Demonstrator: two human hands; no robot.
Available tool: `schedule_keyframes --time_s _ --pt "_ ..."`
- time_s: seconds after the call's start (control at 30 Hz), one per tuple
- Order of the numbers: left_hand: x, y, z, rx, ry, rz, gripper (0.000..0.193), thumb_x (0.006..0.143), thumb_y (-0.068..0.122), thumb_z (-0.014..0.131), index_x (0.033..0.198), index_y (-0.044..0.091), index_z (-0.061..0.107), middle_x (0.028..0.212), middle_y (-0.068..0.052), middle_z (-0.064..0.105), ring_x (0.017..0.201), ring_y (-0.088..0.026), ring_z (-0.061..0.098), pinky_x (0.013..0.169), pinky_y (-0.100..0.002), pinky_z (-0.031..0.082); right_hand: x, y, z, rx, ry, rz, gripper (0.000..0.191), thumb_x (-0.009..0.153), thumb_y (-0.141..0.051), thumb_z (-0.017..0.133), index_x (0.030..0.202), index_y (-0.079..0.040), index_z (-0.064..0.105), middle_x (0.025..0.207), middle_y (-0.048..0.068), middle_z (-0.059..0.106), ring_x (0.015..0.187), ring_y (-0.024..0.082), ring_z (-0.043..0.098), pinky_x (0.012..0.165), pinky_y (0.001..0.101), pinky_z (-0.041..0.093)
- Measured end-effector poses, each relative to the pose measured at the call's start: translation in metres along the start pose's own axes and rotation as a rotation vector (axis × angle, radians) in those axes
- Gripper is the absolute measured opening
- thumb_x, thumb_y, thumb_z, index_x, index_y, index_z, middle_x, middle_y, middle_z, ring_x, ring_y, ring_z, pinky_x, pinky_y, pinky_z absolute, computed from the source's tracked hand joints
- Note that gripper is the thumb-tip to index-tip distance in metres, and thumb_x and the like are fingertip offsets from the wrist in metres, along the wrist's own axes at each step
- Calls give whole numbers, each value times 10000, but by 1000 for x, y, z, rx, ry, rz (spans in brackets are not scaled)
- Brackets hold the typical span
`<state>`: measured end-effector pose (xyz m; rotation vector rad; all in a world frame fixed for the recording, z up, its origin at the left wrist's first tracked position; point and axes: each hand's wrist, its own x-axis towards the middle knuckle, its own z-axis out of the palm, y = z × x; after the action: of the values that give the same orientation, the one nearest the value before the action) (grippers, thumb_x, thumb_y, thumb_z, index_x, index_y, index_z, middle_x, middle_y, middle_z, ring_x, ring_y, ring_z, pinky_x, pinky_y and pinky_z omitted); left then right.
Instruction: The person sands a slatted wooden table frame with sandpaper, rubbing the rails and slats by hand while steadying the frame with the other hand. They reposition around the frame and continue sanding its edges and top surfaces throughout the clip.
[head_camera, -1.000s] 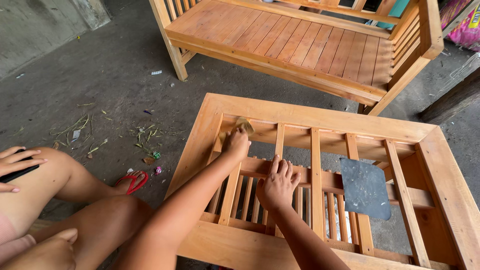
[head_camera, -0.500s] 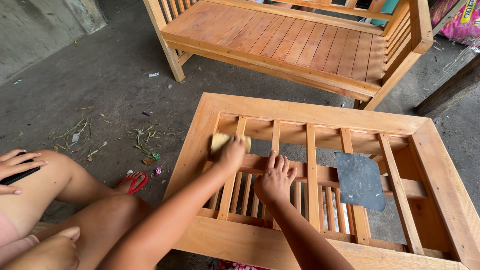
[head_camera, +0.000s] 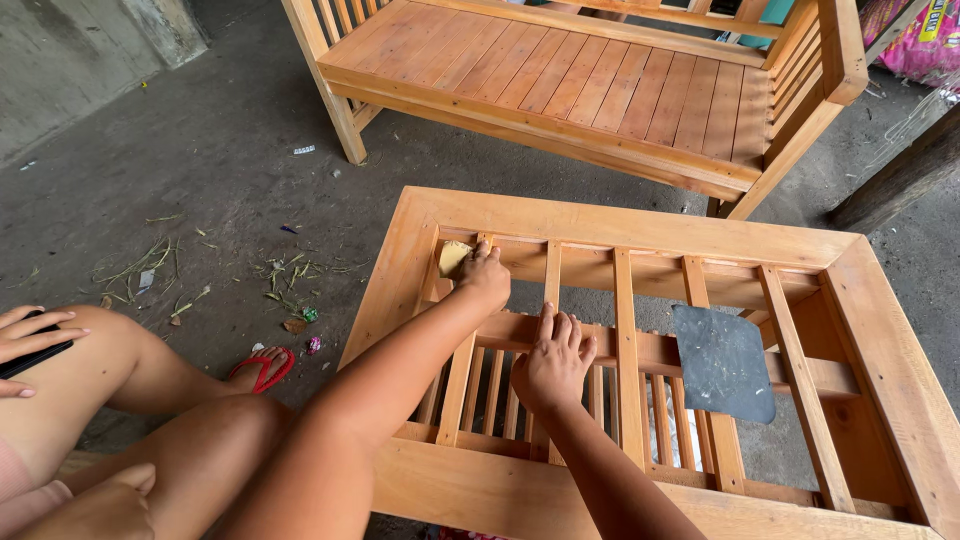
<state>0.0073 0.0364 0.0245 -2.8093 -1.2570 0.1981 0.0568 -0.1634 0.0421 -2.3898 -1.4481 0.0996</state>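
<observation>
A bare wooden table frame (head_camera: 640, 215) with slats lies on the concrete floor in front of me. My left hand (head_camera: 487, 278) presses a small yellowish piece of sandpaper (head_camera: 452, 256) against the inner far-left corner of the frame, beside a slat. My right hand (head_camera: 553, 362) lies flat, fingers spread, on the middle crossbar (head_camera: 650, 350) and holds nothing.
A dark grey sheet (head_camera: 722, 362) rests on the slats at the right. A wooden slatted bench (head_camera: 600, 80) stands just beyond the frame. At the left sits another person: bare legs (head_camera: 150, 400), a hand on a black object (head_camera: 30, 340), a red sandal (head_camera: 262, 368). Litter lies scattered on the floor.
My left hand has slid the sandpaper a little back and forth along the far-left inner corner. My right hand has stayed on the crossbar. The view has shifted slightly.
</observation>
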Motion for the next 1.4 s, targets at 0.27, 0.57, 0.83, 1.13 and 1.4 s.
schedule_keyframes --time_s 0.27,0.57,0.83,1.13,1.4 --pt "-53 -32 61 -318 254 204 376 1004 195 471 1292 40 656 1606 -139 412 1526 -363 275 1234 -582 171 -3 2 4 -4 19 -16 852 808 -209 607 1564 -39 253 1522 190 381 1481 347 267 1161 634 155" --pt "-12 -16 9 -113 195 101 377 899 127 483 1173 21 718 1562 -153 425 1497 -379 298 1245 -592 154 -1 2 2 -7 29 4 868 797 -219 626 1568 -76 255 1524 157 385 1483 317 271 1178 608 155" --pt "-115 4 40 -326 368 118 457 921 59 469 1319 -113 613 1555 -258 423 1447 -401 345 1190 -511 233 -2 6 3 -25 -29 11 924 789 -248 657 1585 -82 219 1540 143 364 1504 307 242 1195 603 149" --pt "-219 42 56 -516 356 76 431 934 116 534 1280 -130 608 1468 -258 519 1410 -410 427 1145 -437 354 9 28 17 14 -156 -58 927 814 -318 719 1600 -246 234 1700 208 35 1579 336 39 1222 618 56" --pt "-252 71 -22 -896 254 -141 244 980 211 612 962 2 736 834 -192 719 784 -362 689 734 -466 541 -36 75 25 -62 -317 -508 219 985 -251 549 1062 -104 692 1378 190 572 1417 325 418 1310 419 226"
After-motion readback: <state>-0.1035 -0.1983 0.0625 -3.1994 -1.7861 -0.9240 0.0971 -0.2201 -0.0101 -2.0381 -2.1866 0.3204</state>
